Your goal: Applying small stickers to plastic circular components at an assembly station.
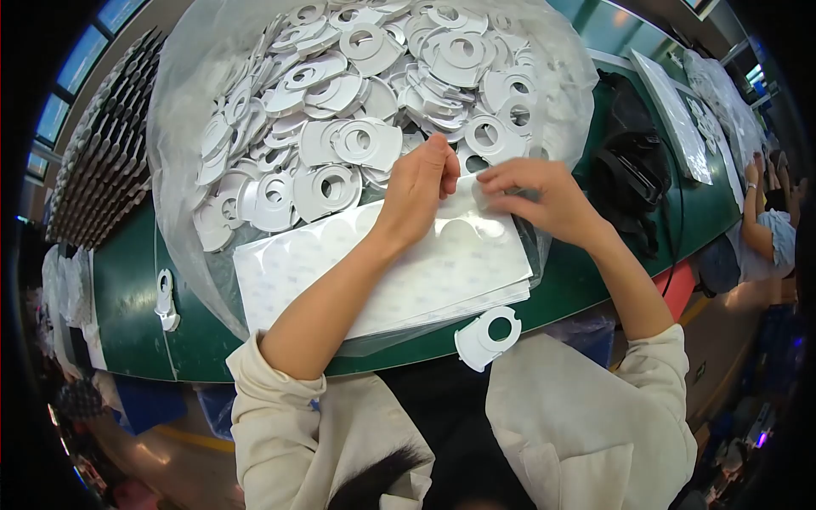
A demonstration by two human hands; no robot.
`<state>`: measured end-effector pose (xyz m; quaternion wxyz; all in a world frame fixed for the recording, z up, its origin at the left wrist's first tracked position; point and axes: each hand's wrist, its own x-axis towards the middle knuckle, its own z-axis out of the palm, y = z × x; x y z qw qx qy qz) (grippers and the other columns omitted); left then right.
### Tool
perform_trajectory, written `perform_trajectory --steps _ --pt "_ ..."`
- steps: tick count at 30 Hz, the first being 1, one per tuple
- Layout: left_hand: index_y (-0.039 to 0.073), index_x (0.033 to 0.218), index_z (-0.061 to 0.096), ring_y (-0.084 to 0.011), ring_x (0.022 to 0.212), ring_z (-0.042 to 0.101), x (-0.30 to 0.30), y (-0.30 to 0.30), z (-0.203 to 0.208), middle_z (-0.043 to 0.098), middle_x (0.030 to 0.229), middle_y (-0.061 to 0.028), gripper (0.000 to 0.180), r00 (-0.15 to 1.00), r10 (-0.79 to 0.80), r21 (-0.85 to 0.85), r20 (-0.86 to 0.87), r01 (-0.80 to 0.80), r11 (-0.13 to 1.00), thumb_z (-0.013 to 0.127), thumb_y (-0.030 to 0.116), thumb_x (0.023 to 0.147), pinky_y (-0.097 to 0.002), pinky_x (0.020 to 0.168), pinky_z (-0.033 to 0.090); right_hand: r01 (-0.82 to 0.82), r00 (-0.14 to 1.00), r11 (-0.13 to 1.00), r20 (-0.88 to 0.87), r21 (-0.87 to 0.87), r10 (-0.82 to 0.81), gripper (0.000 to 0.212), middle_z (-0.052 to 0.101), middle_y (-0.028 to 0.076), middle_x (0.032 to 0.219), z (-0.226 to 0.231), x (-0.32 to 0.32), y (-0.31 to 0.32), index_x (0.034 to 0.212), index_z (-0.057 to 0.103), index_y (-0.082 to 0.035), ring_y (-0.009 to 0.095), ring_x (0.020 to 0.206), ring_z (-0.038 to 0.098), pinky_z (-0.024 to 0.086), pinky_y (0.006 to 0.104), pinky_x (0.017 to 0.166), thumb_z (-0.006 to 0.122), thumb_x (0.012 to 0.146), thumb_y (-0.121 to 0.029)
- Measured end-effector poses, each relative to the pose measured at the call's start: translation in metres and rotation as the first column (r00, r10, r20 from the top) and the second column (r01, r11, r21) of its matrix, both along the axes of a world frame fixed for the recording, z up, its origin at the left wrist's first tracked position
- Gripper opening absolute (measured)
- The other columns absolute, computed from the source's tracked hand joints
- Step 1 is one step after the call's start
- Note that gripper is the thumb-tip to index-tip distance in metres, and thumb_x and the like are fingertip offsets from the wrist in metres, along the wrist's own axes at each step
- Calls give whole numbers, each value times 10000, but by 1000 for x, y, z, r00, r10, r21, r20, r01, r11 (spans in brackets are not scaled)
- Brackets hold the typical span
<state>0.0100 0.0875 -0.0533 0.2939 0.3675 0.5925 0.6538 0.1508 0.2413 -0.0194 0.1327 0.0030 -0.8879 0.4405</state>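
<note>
- Head view, centre: our left hand (418, 189) & right hand (537, 197) meet over the far edge of a stack of white sticker sheets (382, 276) lying on the green worktop (127, 297).
- Left hand: fingers curled shut, tips pressed together on the sheet's top edge, approx. where the clear film (466, 189) lifts off. Thumb side hidden, so exact pinch can't be told.
- Right hand: fingers closed in a pinch on a small translucent piece (482, 195), prob. a round sticker or film corner; too blurry to say which.
- Sheets: faint round shapes in rows on the top one; stack sits partly on the clear plastic bag (183, 102), tilted w/ its near right corner toward us.
- Behind the hands: the bag spreads open, heaped w/ white plastic discs (357, 93), each w/ a round hole & a flat tab.
- One such white disc (487, 337) lies alone at the worktop's near edge, just beside the stack's near right corner, overhanging slightly.
- Another white piece (166, 299) lies on the worktop far left, well apart from the stack.
- Left rim: rows of dark stacked parts (102, 153), kind unclear.
- Right: black bag (633, 161) on the worktop, near our right hand; beyond it more bagged white parts (680, 119).
- Far right: another person's arm (756, 221) at the same worktop.
- We wear cream sleeves (280, 382), pushed up the forearms.
</note>
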Motion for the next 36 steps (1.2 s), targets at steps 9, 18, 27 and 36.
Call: perform_trajectory --steps 9,18,27,36 --pt "22 756 537 -113 579 452 1 1 -3 495 619 -31 440 994 27 24 -102 -24 999 431 389 973 -253 540 381 -111 992 880 1 462 125 214 634 110 1096 15 17 -14 974 661 -24 255 1043 561 454 335 882 662 760 -26" --pt "37 878 525 -235 656 544 94 -43 70 572 780 -112 417 408 -347 -374 -845 15 927 658 419 777 -307 550 457 211 977 912 -108 352 -184 154 650 81 825 45 -8 13 948 656 -17 170 713 597 456 276 639 653 808 -82" --pt "22 1079 538 -287 828 556 144 -87 29 578 1046 -211 350 -73 -376 -361 -924 -162 919 584 206 785 -319 717 476 -262 885 902 457 344 83 213 630 117 746 53 -10 -8 785 630 -6 243 697 621 478 330 647 744 642 -115" --pt "77 1356 381 -226 1030 501 58 -87 85 522 1122 -99 770 736 -574 -326 -358 477 816 774 136 696 -342 885 430 -253 897 856 440 450 33 240 611 103 750 35 9 -24 749 619 -20 288 749 601 466 369 665 776 602 -128"
